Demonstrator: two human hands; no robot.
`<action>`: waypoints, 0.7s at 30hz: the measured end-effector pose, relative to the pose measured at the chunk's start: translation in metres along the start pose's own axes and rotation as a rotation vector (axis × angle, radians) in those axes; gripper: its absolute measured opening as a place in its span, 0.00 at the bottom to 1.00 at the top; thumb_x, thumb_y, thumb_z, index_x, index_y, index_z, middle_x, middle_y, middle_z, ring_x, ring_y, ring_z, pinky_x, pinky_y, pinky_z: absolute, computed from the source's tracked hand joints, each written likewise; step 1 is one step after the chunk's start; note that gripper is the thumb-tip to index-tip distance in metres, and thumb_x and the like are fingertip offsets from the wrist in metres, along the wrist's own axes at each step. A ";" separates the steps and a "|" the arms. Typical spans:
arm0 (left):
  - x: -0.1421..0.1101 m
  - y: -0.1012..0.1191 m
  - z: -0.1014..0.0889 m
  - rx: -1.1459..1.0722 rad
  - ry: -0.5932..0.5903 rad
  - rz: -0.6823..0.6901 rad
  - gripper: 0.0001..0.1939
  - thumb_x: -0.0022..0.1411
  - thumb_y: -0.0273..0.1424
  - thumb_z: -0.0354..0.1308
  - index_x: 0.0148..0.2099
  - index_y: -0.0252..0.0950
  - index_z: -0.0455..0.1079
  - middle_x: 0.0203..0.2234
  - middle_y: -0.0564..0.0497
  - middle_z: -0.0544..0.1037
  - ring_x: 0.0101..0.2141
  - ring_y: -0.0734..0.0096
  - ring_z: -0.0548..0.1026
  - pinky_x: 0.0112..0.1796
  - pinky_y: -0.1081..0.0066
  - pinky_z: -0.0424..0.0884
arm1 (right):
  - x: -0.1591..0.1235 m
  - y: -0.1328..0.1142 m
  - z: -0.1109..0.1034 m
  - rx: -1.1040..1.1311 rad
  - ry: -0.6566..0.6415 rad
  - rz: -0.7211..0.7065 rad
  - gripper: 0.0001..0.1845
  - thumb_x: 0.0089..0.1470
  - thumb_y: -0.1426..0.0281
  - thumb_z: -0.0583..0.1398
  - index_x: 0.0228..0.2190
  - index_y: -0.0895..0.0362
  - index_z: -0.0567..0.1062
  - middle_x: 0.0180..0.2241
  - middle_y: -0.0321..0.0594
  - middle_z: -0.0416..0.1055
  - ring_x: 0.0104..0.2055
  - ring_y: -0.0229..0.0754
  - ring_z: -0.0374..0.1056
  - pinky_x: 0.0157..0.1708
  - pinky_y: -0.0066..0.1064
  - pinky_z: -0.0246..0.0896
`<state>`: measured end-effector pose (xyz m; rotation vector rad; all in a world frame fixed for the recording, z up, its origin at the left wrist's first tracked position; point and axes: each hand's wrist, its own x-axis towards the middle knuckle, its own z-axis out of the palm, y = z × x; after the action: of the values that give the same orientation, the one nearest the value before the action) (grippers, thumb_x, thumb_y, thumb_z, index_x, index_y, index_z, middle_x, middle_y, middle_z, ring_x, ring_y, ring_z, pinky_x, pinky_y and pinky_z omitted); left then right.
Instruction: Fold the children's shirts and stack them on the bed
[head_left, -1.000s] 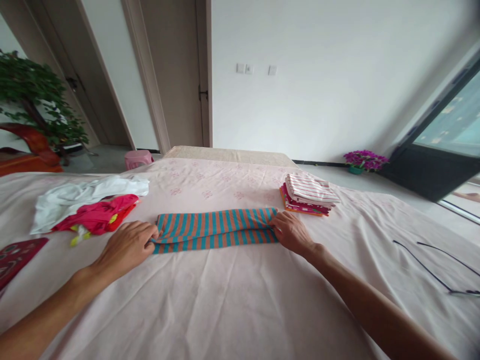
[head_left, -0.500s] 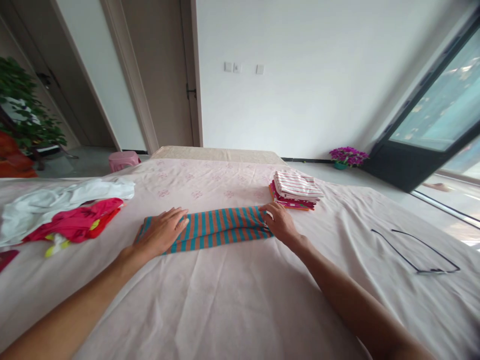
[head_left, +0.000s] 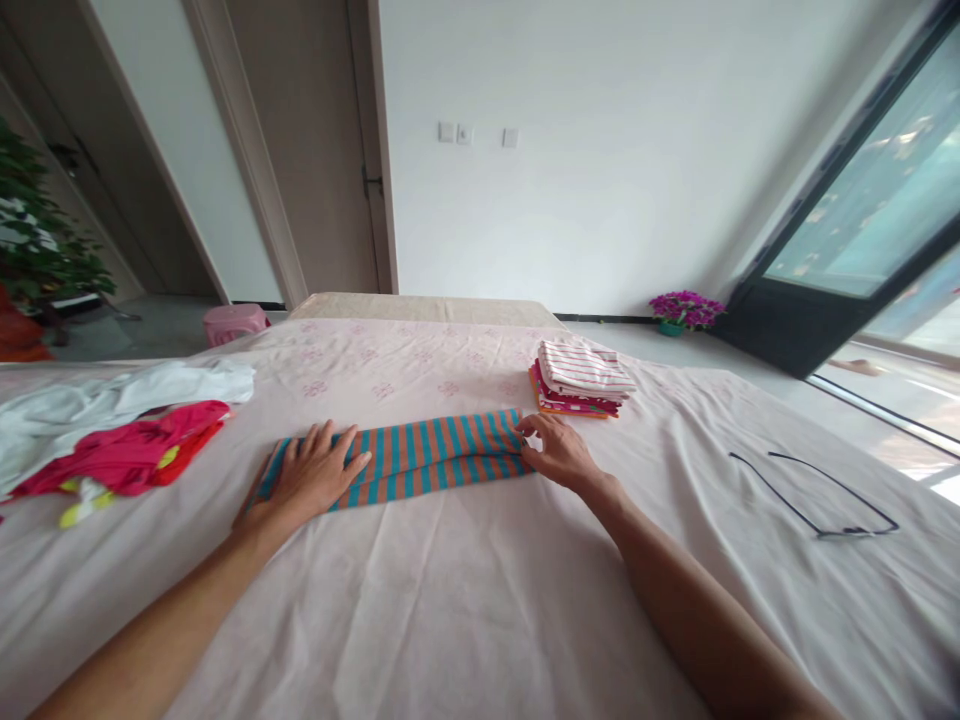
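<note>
A garment with teal and brown stripes point(head_left: 427, 455) lies folded into a long strip across the bed, a crease running along its length. My left hand point(head_left: 311, 468) rests flat on its left part with the fingers spread. At the right end, my right hand point(head_left: 559, 452) has its thumb and forefinger curled on the garment's edge; the fingertips are partly hidden. Just beyond that hand stands a stack of folded clothes point(head_left: 581, 372), with a white, red-striped piece on top.
Loose white clothing point(head_left: 157, 390) and a crumpled red garment point(head_left: 127, 450) lie at the left. Eyeglasses point(head_left: 851, 530) rest on the pale bedsheet point(head_left: 450, 620) at the right. A pink stool point(head_left: 236, 322) and a pot of purple flowers point(head_left: 686, 310) stand on the floor beyond.
My left hand has slid slightly left with its fingers spread wider, and more of the garment's left end shows. My right hand stays at the right end. The view has shifted a little.
</note>
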<state>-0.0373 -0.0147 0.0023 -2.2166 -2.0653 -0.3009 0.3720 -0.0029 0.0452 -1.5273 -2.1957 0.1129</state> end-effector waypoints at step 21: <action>0.034 0.136 -0.006 -0.422 0.186 0.209 0.10 0.68 0.29 0.51 0.45 0.38 0.73 0.40 0.46 0.81 0.40 0.63 0.79 0.38 0.66 0.71 | 0.050 -0.016 0.011 0.448 0.095 0.155 0.16 0.62 0.66 0.53 0.48 0.55 0.73 0.34 0.39 0.76 0.36 0.43 0.71 0.36 0.31 0.62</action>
<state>0.0992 0.0070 0.0241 -2.4867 -1.7827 -0.9592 0.3401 0.0384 0.0567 -1.4072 -1.8179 0.5316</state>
